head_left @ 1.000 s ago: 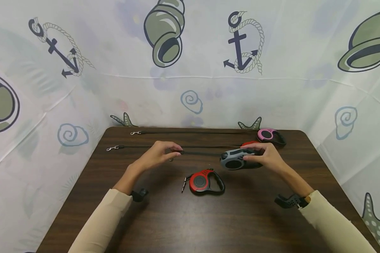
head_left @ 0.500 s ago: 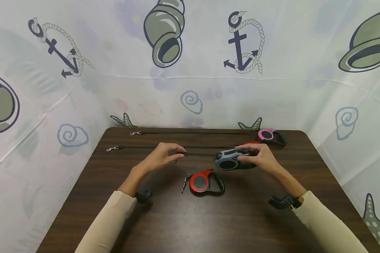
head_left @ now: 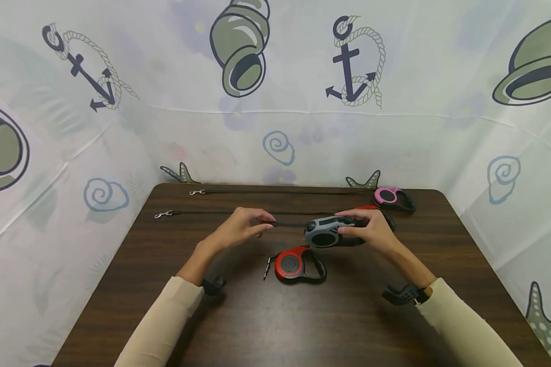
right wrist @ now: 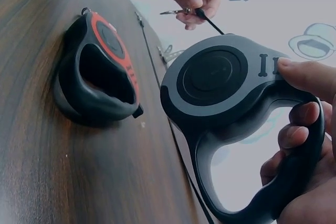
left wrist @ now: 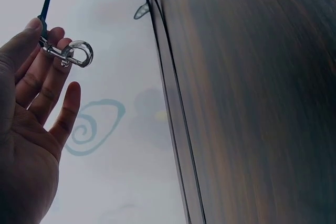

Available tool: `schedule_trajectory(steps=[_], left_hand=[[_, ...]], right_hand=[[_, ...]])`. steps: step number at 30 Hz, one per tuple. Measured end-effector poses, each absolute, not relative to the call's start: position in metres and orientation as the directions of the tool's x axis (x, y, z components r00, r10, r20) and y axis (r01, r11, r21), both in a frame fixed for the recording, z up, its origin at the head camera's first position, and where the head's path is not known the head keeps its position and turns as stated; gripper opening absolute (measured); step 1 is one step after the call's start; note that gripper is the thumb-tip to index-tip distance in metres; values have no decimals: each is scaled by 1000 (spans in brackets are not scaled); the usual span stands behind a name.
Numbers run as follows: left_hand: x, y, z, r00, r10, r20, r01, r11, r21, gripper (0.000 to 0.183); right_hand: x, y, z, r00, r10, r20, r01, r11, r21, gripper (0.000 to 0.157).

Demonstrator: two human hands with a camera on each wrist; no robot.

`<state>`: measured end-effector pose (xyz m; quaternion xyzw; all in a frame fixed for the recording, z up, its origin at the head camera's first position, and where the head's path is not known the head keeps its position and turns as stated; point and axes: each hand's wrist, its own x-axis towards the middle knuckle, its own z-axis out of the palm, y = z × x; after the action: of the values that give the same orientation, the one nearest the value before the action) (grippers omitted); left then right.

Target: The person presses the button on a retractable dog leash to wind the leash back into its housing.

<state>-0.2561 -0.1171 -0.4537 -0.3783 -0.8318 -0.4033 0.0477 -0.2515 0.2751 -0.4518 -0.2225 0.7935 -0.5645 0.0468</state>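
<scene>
My right hand (head_left: 372, 229) grips the black handle of a grey retractable dog leash (right wrist: 215, 72), held above the table, fingers curled through the handle loop and thumb on the casing. A short black strap (head_left: 290, 225) runs from its casing to my left hand (head_left: 245, 227), where thumb and forefinger pinch the strap's end. A silver snap hook (left wrist: 73, 53) hangs from that end, beside the left fingers. Just in front of the grey leash, a red and black retractable leash (head_left: 298, 265) lies on the table with its hook at its left side.
At the back of the brown table (head_left: 275, 321) lie a pink retractable leash (head_left: 392, 199) and another red one, partly hidden behind my right hand. Their black cords stretch left, ending in silver hooks (head_left: 163, 214). A printed white cloth (head_left: 188, 137) hangs behind.
The grey leash and my right hand have moved left. My left hand has shifted slightly right, so the strap between them is shorter. The leashes on the table have stayed put.
</scene>
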Motion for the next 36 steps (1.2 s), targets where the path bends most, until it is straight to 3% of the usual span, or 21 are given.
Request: schedule_trajectory(steps=[36], left_hand=[[-258,-93,-458,-674,621,401,678,304,670,16]], right_hand=[[-253,236,-456,-889,-425,173,-276,194,-941,38]])
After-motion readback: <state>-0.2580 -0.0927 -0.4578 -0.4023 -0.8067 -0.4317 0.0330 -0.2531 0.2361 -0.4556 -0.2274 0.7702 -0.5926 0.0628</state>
